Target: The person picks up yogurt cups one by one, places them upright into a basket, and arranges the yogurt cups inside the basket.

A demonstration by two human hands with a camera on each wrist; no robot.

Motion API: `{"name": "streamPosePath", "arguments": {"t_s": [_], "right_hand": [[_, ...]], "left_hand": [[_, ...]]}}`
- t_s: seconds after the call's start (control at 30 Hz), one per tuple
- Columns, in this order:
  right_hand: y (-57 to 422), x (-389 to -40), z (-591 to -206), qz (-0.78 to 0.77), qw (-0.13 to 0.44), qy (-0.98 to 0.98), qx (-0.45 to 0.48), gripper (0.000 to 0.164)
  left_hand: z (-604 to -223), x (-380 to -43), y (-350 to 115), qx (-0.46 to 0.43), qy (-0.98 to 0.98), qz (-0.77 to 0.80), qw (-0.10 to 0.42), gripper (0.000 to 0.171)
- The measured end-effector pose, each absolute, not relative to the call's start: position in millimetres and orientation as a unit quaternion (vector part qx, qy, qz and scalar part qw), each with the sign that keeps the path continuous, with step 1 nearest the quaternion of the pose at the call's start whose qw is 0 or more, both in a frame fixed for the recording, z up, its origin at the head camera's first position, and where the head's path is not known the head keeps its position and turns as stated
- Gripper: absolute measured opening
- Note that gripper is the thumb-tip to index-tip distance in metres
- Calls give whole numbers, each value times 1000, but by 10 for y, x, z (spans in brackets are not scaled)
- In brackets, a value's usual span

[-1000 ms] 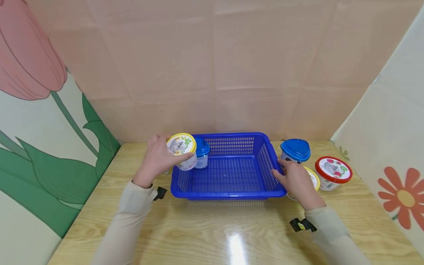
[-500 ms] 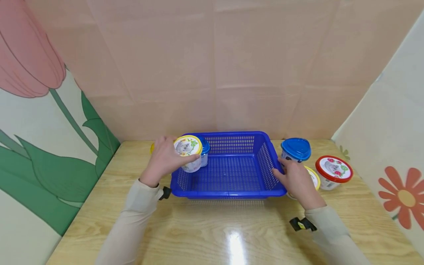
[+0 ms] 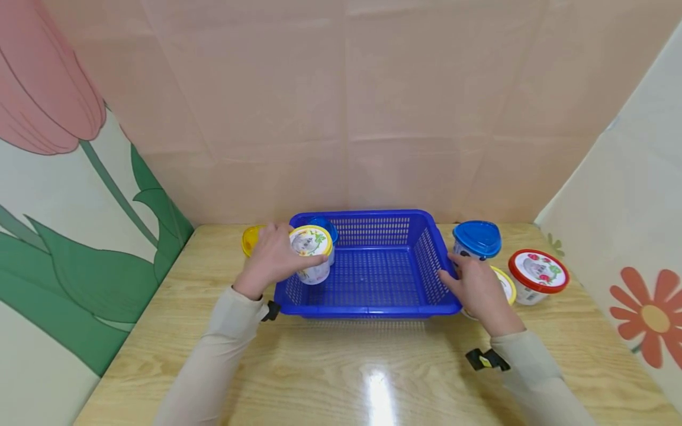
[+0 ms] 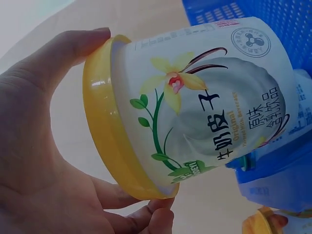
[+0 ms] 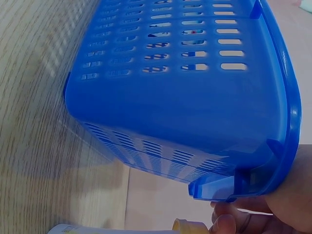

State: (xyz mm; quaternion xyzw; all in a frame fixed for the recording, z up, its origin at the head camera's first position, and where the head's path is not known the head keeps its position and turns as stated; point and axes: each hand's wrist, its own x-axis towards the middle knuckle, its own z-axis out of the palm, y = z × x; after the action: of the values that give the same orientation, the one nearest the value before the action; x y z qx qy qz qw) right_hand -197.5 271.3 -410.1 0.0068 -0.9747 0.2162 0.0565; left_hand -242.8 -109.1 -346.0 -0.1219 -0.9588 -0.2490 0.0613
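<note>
My left hand (image 3: 273, 258) grips a white tub with a yellow lid (image 3: 313, 254) by its lid end, thumb on the near side. This tub is over the left part of a blue plastic basket (image 3: 367, 312); whether it touches the floor of the basket I cannot tell. Its label in the left wrist view shows a yellow flower and Chinese lettering on the tub wall (image 4: 195, 102). Partly hidden behind it is a blue-lidded cup (image 3: 325, 223) inside the basket. At the basket's right rim, my right hand (image 3: 482, 293) holds on, thumb toward the inside.
Right of the basket stand a blue-lidded cup (image 3: 478, 238), a red-lidded tub (image 3: 538, 272) and a yellow-lidded tub (image 3: 508, 286), half covered by my right hand. Another yellow lid (image 3: 250, 239) shows behind my left hand. A papered wall (image 3: 346, 118) rises behind the wooden table (image 3: 319, 373).
My left hand has carried the yellow-lidded tub rightward and a little nearer, farther over the basket. The yellow lid behind that hand has come into view. My right hand stays at the rim.
</note>
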Motion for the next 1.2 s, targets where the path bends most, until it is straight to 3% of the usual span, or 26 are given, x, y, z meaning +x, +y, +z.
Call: {"name": "streamPosePath", "arguments": {"t_s": [0.67, 1.03, 1.2], "right_hand": [[2718, -1961, -4100, 218, 53, -975, 1, 59], [2702, -1964, -4100, 220, 48, -974, -1, 60], [2705, -1966, -4093, 218, 49, -975, -1, 60]], "left_hand": [[-3505, -2471, -1081, -121, -975, -186, -2, 79], [-3512, -2499, -1078, -103, -979, -160, -72, 101], [-3524, -2522, -1078, -103, -980, -151, -80, 100]]}}
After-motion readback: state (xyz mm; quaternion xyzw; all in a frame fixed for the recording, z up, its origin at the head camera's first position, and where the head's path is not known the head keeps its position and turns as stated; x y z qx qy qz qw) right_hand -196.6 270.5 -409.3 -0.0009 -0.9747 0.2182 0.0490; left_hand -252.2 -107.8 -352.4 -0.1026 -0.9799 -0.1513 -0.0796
